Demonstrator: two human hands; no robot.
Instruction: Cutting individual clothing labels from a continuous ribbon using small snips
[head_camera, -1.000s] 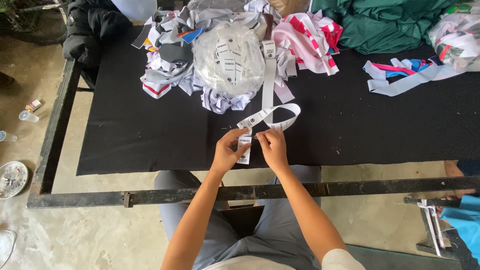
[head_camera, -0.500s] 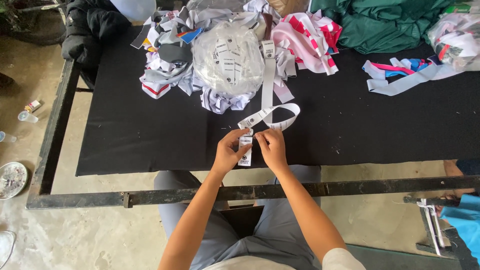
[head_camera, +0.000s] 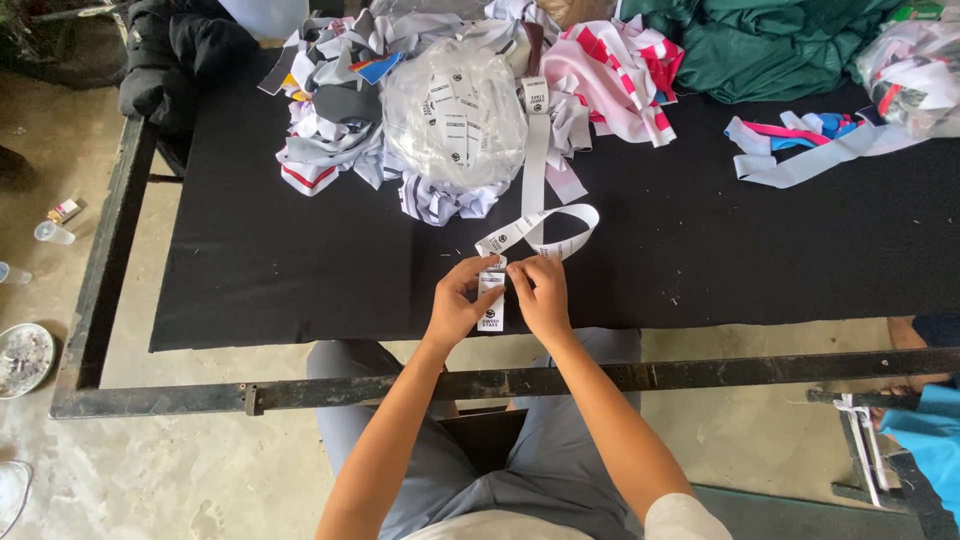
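— Label tape (head_camera: 537, 225), white with dark printing, is what both hands are busy with. See it? It runs down from the heap at the far side of the black table (head_camera: 250, 270), curls into a loop, and ends right at the near edge.

— Which hand has it?

— Both. The left hand (head_camera: 455, 305) has thumb and fingers pinched on the tape's end, where a short printed label (head_camera: 491, 303) hangs down toward the table edge. The right hand (head_camera: 541, 293) is just beside it, fingers curled down and closed on the same strip. The two hands are nearly touching.

— And the heap behind?

— A clear plastic bag (head_camera: 455, 115) stuffed with more white labels, sitting on a pile of fabric scraps (head_camera: 325, 150) in grey, white and striped pieces. To its right there's pink and white striped cloth (head_camera: 620, 75), then a bundle of green cloth (head_camera: 775, 45) at the far corner. A few pale strips (head_camera: 800, 160) with pink and blue bits lie well apart to the right.

— Anything off the table?

— A dark jacket (head_camera: 180, 50) hangs at the far left corner, and a metal frame bar (head_camera: 500, 383) crosses in front of the person's lap.
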